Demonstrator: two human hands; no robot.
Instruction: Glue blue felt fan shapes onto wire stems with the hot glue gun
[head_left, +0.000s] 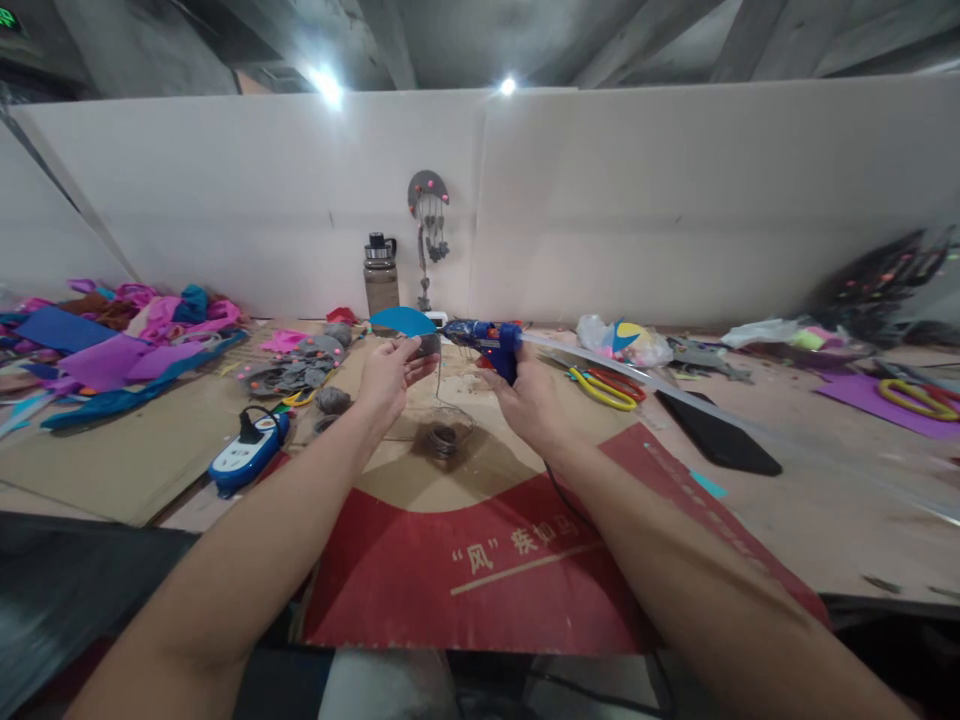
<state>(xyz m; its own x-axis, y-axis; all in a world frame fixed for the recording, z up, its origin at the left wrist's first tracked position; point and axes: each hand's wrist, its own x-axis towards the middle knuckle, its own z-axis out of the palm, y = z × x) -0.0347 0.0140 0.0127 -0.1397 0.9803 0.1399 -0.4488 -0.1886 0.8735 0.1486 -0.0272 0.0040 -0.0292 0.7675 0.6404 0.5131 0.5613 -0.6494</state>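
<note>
Blue felt piece (403, 321) is being pinched in the left hand (390, 378), lifted off the desk (787, 500) so the right hand's (529, 400) fingers, gripping the glue gun (487, 342), are aiming its nozzle there.

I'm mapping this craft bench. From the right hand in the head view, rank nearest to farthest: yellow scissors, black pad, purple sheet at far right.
Measured from the right hand:
1. Yellow scissors, just to its right.
2. Black pad, farther right, nearer the table's front.
3. Purple sheet, by the right edge.
</note>
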